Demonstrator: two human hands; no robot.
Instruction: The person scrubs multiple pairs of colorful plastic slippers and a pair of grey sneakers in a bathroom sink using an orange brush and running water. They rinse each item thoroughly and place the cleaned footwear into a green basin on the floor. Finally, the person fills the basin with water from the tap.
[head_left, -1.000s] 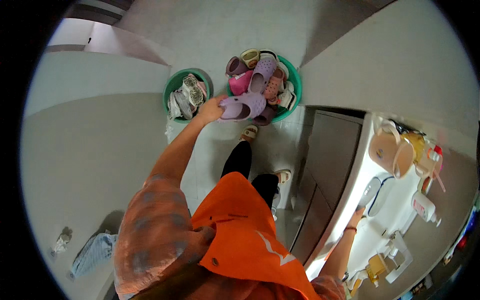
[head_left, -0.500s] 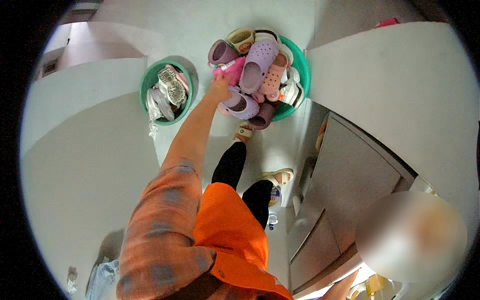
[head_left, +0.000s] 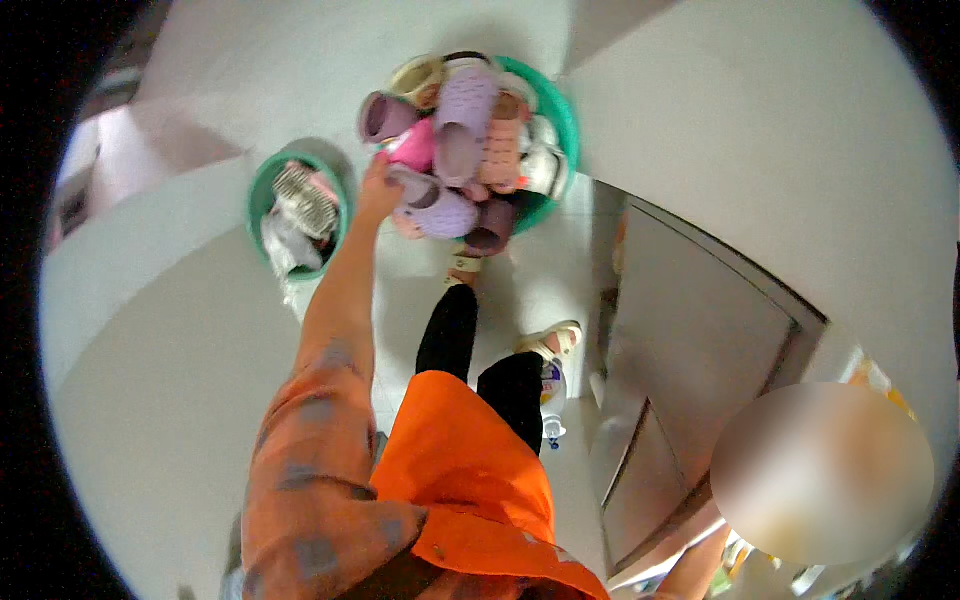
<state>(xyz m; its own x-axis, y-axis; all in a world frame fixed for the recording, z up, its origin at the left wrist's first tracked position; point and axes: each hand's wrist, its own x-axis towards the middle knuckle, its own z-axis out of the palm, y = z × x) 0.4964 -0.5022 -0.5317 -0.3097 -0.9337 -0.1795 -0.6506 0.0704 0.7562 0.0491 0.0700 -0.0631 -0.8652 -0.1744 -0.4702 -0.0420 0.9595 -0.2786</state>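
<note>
My left hand [head_left: 378, 190] reaches to the left edge of a heap of shoes in a large green basin [head_left: 566, 130]. The fingers are bent in against the pile, between a bright pink shoe [head_left: 412, 146] and a lavender clog with studs [head_left: 440, 208]. What they grip is hidden and blurred. Around it lie a mauve clog [head_left: 386, 117], a tall lavender clog [head_left: 462, 125], a peach clog [head_left: 502, 145] and a dark plum clog [head_left: 491, 227]. My right forearm [head_left: 698, 565] shows at the lower right; a blurred patch covers the hand.
Left of the heap stands a smaller green basin [head_left: 256, 215] with grey and pink shoes and a cloth hanging over its rim. A bottle [head_left: 552, 388] lies by my right sandal [head_left: 553, 340]. A grey cabinet door [head_left: 700, 310] and a white wall flank the right.
The whole view has shifted, so both basins sit farther left. My left hand has slid from on top of the pink shoe to the heap's left side.
</note>
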